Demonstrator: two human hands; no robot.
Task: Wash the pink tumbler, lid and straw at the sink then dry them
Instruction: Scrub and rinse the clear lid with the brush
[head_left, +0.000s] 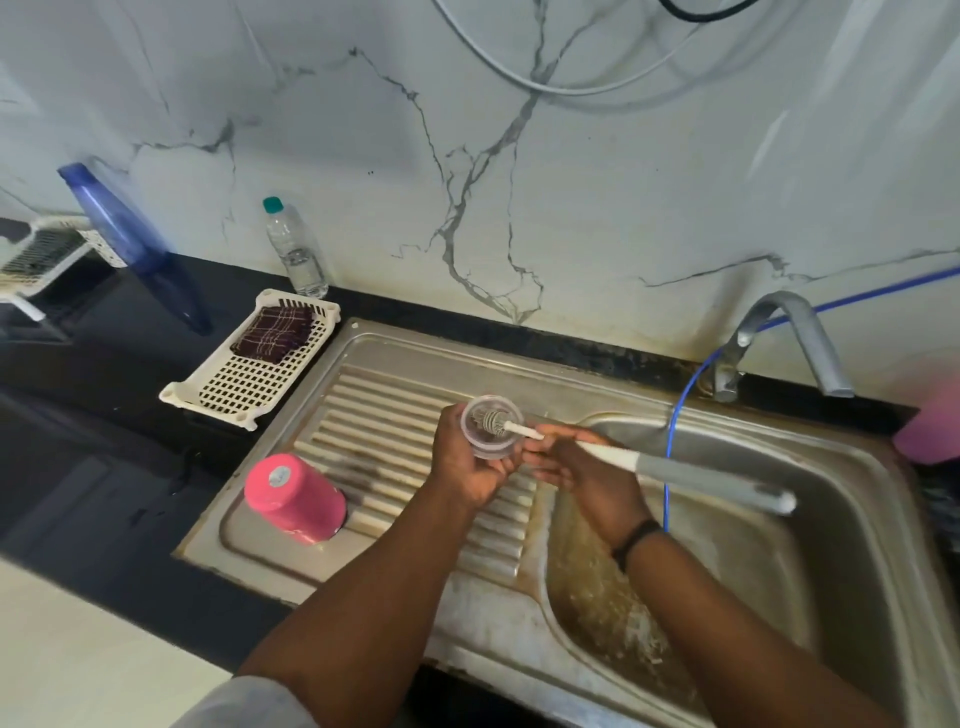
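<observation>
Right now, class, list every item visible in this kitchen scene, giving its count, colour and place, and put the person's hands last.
tumbler: one, pink, upside down on the draining board
lid: one, clear, held over the draining board
bottle brush: one, white and grey, bristles inside the lid
sink: one, steel, stained basin at right
tap: one, grey, behind the basin
hose: one, blue, running from the wall into the basin
tray: one, cream, left of the sink
cloth: one, dark checked, in the tray
water bottle: one, clear with green cap, against the wall
blue bottle: one, left counter
left hand: holds the lid
right hand: grips the brush
</observation>
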